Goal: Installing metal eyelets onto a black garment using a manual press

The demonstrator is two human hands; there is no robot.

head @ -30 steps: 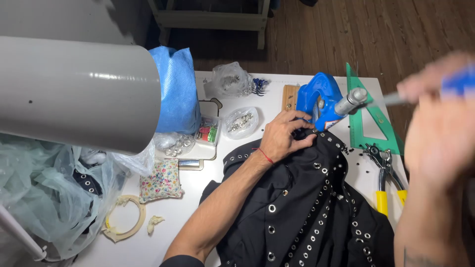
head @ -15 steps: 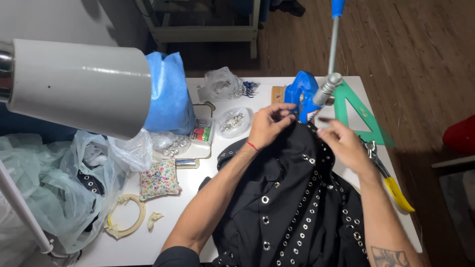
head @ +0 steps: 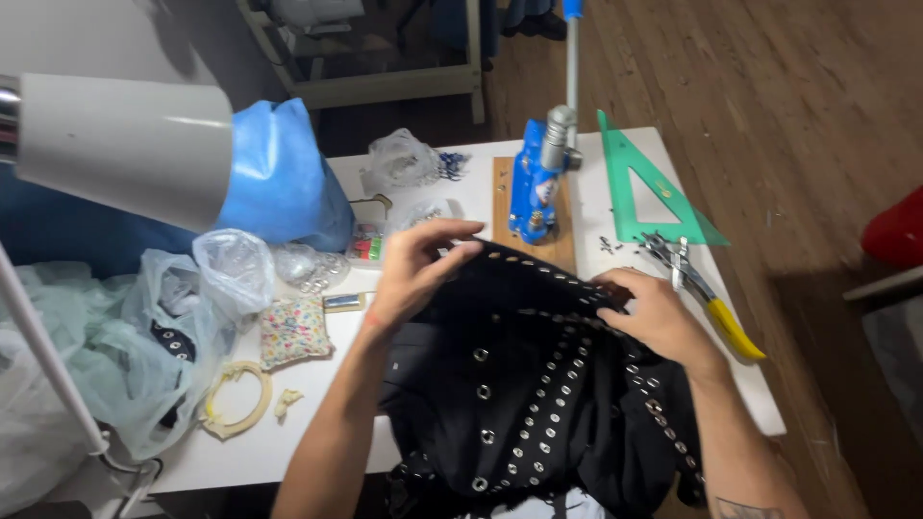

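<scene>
White counter [head: 615,173] fills the middle of the frame, with wooden floor beyond it at the upper right. Lowest in the frame, a black garment [head: 538,404] studded with rows of metal eyelets drapes over the counter's near edge, its top hem pulled up toward the centre. The left hand [head: 413,274] holds that hem at centre left, fingers curled round the cloth in a pinching grip, apparently to keep the edge taut. The right hand [head: 654,312], centre right, lies on the fabric with fingers pressed onto the eyelet row, flattening it. Left of the garment sit a flowered pincushion [head: 293,332] and clear plastic bags [head: 231,274]. Right of it lie yellow-handled pliers [head: 707,298]. Farther up, just beyond the hem, a blue hand press [head: 534,192] stands on a wooden board, its lever upright, beside a green set square [head: 644,192].
</scene>
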